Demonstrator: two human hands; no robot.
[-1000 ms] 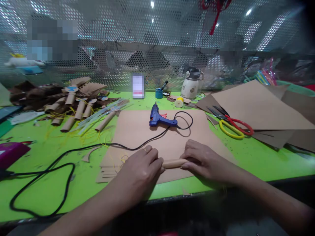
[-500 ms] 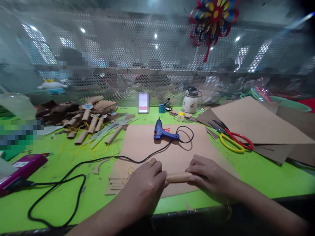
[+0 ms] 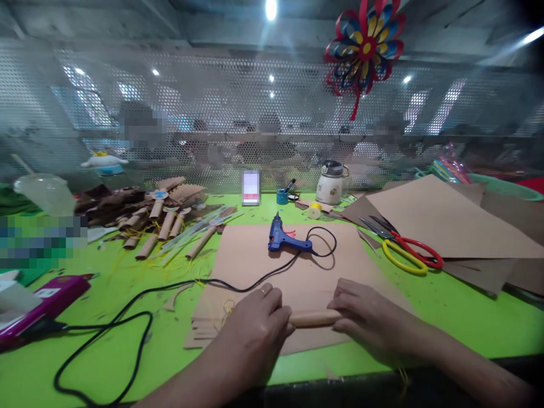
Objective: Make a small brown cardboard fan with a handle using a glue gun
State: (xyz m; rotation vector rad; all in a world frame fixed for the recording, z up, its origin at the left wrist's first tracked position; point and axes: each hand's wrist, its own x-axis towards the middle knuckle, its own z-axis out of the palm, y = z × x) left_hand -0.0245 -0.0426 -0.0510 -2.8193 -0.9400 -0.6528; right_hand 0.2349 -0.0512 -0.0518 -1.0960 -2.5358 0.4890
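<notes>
Near the table's front edge, a thin brown paper roll (image 3: 313, 318) lies level between my hands. My left hand (image 3: 259, 323) is closed around its left end, a ring on one finger. My right hand (image 3: 361, 311) grips the other end with bent fingers and thumb. Under both hands lies a stack of brown paper sheets (image 3: 255, 249). On that paper, just beyond the roll, a blue glue gun (image 3: 287, 238) rests with its black cord (image 3: 178, 285) running off to the left. The roll's two ends are hidden by my fingers.
Red-and-yellow scissors (image 3: 403, 249) lie at right beside more brown paper (image 3: 442, 218). Finished paper rolls (image 3: 165, 224) with yellow string are heaped at left, near a purple power strip (image 3: 59, 297). At the back stand a phone (image 3: 250, 187), a thread spool (image 3: 314, 210) and a white bottle (image 3: 330, 184).
The head view has tilted up, so everything sits lower in the picture. My right hand has shifted slightly outward along the roll, and a little more of it shows between my hands.
</notes>
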